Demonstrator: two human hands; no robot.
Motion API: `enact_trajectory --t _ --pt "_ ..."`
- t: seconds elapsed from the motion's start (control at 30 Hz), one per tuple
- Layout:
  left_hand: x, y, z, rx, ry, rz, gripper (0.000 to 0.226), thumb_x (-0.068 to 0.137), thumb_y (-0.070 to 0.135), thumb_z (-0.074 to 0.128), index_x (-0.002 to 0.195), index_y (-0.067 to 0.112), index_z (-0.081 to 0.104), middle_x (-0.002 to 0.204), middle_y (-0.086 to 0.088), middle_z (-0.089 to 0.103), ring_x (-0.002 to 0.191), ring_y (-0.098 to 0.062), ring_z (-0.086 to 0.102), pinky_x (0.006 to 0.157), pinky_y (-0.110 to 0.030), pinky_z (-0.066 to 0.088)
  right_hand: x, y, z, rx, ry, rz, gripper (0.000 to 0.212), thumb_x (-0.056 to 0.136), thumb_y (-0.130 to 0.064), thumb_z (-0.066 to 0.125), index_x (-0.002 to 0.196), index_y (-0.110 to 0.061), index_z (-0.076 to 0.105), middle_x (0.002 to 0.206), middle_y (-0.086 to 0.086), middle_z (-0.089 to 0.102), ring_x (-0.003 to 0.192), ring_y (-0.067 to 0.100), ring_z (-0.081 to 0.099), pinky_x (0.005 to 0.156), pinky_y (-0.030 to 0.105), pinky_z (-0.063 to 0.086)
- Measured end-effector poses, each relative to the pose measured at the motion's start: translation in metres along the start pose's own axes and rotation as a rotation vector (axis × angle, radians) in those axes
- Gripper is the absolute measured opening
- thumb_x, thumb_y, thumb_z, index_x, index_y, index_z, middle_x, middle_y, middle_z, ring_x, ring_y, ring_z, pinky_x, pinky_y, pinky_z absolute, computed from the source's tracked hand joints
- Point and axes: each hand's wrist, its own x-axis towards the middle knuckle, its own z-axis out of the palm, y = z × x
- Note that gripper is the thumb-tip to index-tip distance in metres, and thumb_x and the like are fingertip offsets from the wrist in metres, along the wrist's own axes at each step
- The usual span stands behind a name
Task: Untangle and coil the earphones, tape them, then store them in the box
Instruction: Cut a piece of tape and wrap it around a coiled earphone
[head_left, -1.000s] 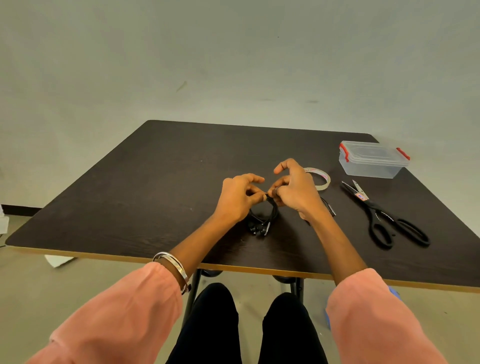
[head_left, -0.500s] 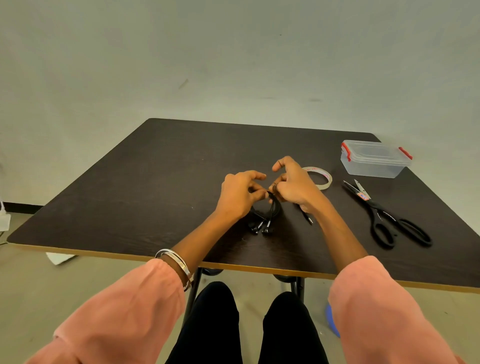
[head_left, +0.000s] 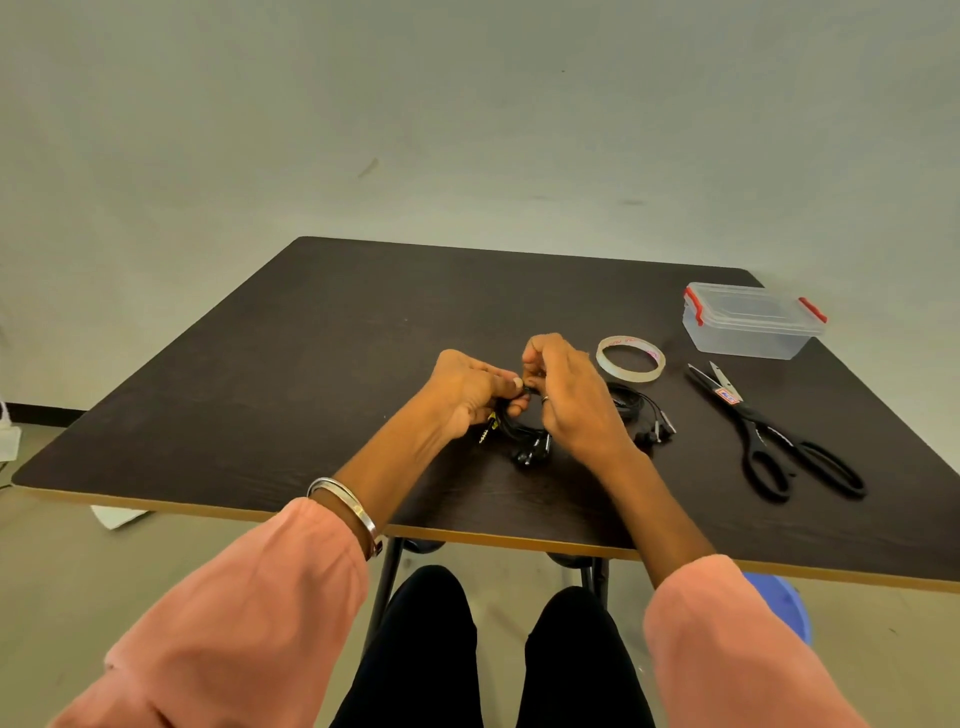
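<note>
Head view, looking down over my knees at a dark tabletop with a pale edge strip.

My left hand and right hand sit together near the middle of the tabletop, fingertips nearly meeting. Both are curled and pinching the same bundle of black earphones. The left hand's thumb and fingers close on the cord from the left side; the right hand's fingers bend down onto it from above. I cannot tell exactly which strand each finger has.

The cord hangs in a small coil beneath the two hands. The earbuds dangle at the bottom of the loop, at or just above the surface; I can't tell which. The metal jack plug pokes out below the left hand, tilted.

A second black pair of earphones lies on the tabletop just right of my right hand, partly hidden behind it, apart from the held bundle.

A clear tape roll lies flat, beyond the right hand and near it. Black-handled scissors lie further right, blades pointing away from me, slightly parted. A clear plastic box with red clips sits at the far right corner, lid on.

Pink sleeves on both arms; a metal bangle on my left wrist, a ring on a right-hand finger
</note>
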Motion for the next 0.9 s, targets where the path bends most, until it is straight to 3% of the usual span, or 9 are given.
enact_trajectory --t 0.13,0.33,0.47,0.57,0.7,0.8,0.9 --pt "0.005 0.005 0.001 -0.044 0.065 -0.040 0.017 0.082 -0.013 0.063 0.099 -0.019 0.063 0.082 -0.026 0.066 0.060 -0.027 0.066 0.059 -0.033 0.059 -0.007 0.001 -0.003 0.067 -0.016 0.054 0.054 0.074 0.010 0.042 0.115 -0.025 0.033 0.107 0.012 0.066 0.102 0.025 0.060 0.087 0.034 0.051" --pt "0.006 0.005 -0.006 -0.073 0.103 -0.042 0.015 0.082 -0.009 0.066 0.096 -0.014 0.066 0.085 -0.024 0.068 0.055 -0.023 0.066 0.048 -0.024 0.056 -0.006 0.008 -0.007 0.104 -0.113 0.055 0.052 0.083 0.009 0.047 0.124 -0.022 0.036 0.114 0.008 0.069 0.115 0.015 0.057 0.092 0.009 0.038" --pt "0.008 0.003 -0.011 -0.086 0.066 0.026 0.011 0.084 -0.008 0.064 0.095 -0.012 0.065 0.083 -0.023 0.068 0.056 -0.021 0.068 0.056 -0.028 0.060 -0.004 0.007 -0.004 0.396 0.032 0.266 0.049 0.090 0.002 0.057 0.131 -0.019 0.040 0.116 0.002 0.067 0.109 0.003 0.060 0.089 0.005 0.043" --pt "0.009 0.000 -0.013 -0.078 0.023 0.059 0.010 0.085 -0.008 0.063 0.094 -0.010 0.065 0.081 -0.021 0.068 0.056 -0.018 0.069 0.059 -0.027 0.059 -0.004 0.010 -0.001 0.520 0.028 0.414 0.054 0.084 -0.005 0.070 0.130 -0.020 0.045 0.114 0.003 0.067 0.102 0.007 0.064 0.088 0.015 0.050" --pt "0.010 -0.002 -0.018 -0.028 -0.017 0.113 0.013 0.086 -0.008 0.062 0.098 -0.009 0.066 0.083 -0.019 0.069 0.059 -0.017 0.069 0.063 -0.027 0.060 0.000 0.014 0.003 0.405 -0.101 0.467 0.046 0.081 -0.009 0.074 0.122 -0.020 0.057 0.100 0.005 0.071 0.088 0.015 0.069 0.085 0.034 0.057" --pt "0.010 -0.003 -0.022 0.099 -0.046 0.149 0.016 0.086 -0.007 0.062 0.101 -0.009 0.066 0.081 -0.020 0.068 0.063 -0.021 0.067 0.058 -0.026 0.059 0.004 0.013 0.006 0.427 -0.096 0.534 0.031 0.081 -0.008 0.073 0.111 -0.014 0.066 0.093 0.007 0.071 0.081 0.018 0.071 0.081 0.039 0.059" --pt "0.010 -0.001 -0.028 0.243 -0.039 0.164 0.019 0.084 -0.004 0.067 0.103 -0.004 0.069 0.080 -0.016 0.071 0.065 -0.019 0.068 0.048 -0.019 0.049 0.007 0.008 0.008 0.467 -0.098 0.586 0.024 0.082 -0.006 0.072 0.105 -0.008 0.068 0.088 0.009 0.073 0.076 0.020 0.073 0.078 0.038 0.060"
